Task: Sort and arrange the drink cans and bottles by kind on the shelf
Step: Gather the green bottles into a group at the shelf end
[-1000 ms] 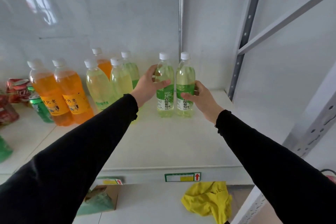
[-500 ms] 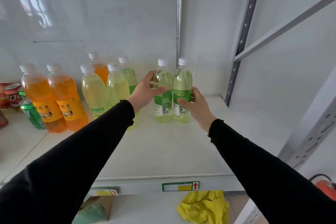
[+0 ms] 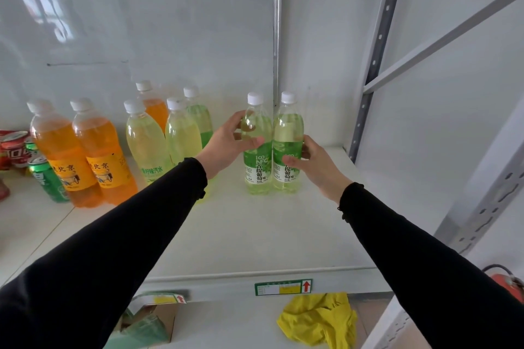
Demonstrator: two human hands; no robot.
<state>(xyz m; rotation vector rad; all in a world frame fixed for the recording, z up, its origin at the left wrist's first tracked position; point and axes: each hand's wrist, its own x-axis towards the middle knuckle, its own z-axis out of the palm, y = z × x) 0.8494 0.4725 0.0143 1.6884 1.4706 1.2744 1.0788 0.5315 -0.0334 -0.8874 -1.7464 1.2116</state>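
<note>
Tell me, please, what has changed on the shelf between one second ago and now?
Hardly anything. The left hand still grips the left green-label bottle and the right hand the right green-label bottle; both bottles stay upright, side by side on the shelf. Only the head camera shifted slightly. The orange bottles and pale yellow bottles did not move.

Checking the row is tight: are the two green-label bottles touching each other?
Touching. The head view shows the left green-label bottle and the right green-label bottle standing with their sides pressed together, no gap between the labels.
</note>
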